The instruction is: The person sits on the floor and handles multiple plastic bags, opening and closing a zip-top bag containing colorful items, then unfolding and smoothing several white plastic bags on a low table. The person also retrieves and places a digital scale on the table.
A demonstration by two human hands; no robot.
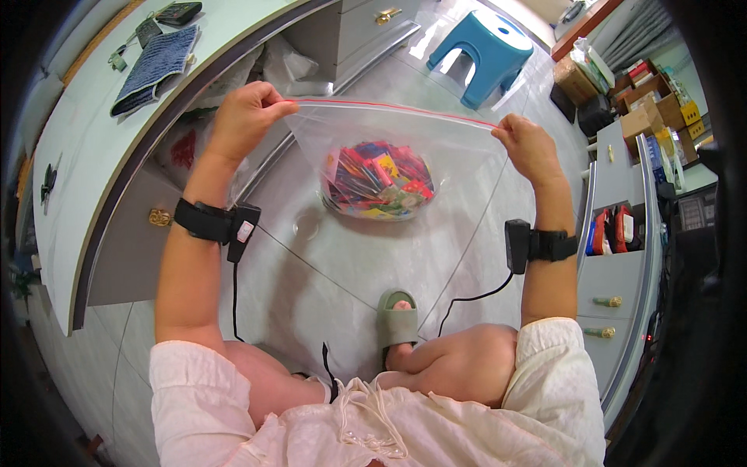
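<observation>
Between my hands a clear plastic zip bag [467, 140] is stretched wide, its red-lined top edge nearly straight. My left hand [248, 119] pinches the top left corner between thumb and fingers. At the opposite corner, my right hand [528, 146] grips the edge in the same way. Low in the bag sits a heap of small colourful packets [379, 181], mostly red, with some blue, yellow and green; what they hold I cannot tell. The tiled floor [327, 257] shows beneath the bag.
A blue plastic stool [484, 52] stands beyond the bag. At left, a white-topped desk [81, 175] carries a folded blue cloth [157, 67] and a calculator [180, 13]. Grey drawers [610, 286] line the right side, with cardboard boxes [642, 119] farther back. Cables hang from both forearm straps.
</observation>
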